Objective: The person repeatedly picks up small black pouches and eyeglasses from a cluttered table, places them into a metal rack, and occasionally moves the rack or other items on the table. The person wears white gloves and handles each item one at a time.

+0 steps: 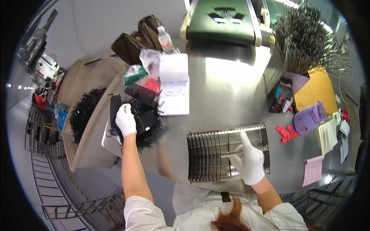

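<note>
My left hand (126, 121), in a white glove, is at a heap of black parts (149, 122) on the left of the table. Its fingers are curled together against the heap; what they pinch, if anything, is hidden. A metal rack (226, 133) with a row of thin slats lies in front of me. Dark strips (202, 158) fill its left part, while its right part shows open gaps. Over that right part rests my right hand (249, 161), also gloved, with the index finger stretched toward the rack's far rail and the thumb apart. I see nothing in it.
An open notebook (175, 73) lies beyond the heap, near a plastic bottle (165, 40) and brown bag (129, 44). A green conveyor belt (221, 23) stands at the back. Rightward are red pieces (284, 133), a purple cup (308, 118) and a pink pad (313, 171).
</note>
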`<state>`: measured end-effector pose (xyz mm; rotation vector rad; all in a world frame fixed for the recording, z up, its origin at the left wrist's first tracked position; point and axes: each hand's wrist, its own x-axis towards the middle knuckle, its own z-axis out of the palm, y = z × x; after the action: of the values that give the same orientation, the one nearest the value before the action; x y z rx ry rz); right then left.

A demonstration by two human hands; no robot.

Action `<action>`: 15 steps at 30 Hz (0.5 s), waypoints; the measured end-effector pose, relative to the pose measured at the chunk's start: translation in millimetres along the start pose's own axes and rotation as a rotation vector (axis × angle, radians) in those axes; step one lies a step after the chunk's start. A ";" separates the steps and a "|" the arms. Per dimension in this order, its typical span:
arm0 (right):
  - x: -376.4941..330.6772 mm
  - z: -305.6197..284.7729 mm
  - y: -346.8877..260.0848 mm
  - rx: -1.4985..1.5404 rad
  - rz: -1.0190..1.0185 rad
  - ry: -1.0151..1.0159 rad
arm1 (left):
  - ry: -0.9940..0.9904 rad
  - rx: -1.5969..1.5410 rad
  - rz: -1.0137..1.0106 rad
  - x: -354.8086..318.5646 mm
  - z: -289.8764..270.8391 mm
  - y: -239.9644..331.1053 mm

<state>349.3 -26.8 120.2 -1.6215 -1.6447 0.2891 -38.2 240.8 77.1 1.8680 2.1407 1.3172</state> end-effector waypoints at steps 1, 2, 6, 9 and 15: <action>4.6 -8.4 -3.1 -0.043 -0.211 0.142 | 0.120 -0.053 0.122 -10.7 -16.0 20.0; 11.3 -14.1 -9.0 -0.045 -0.287 0.168 | 0.182 -0.009 0.220 -28.7 -34.9 42.8; 47.1 -16.6 -63.6 -0.165 -0.360 0.279 | 0.090 0.057 0.659 -133.7 -116.2 145.5; 64.3 -12.4 -89.6 -0.103 -0.251 0.237 | -0.382 0.175 0.814 -173.6 -179.7 185.4; 45.5 -19.7 -61.3 0.321 0.011 0.092 | 0.460 -0.384 0.417 -168.3 -184.9 165.1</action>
<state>323.0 -1.5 190.0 -1.3811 -1.4375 0.4530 50.2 -13.2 209.3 2.0519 1.4992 2.2411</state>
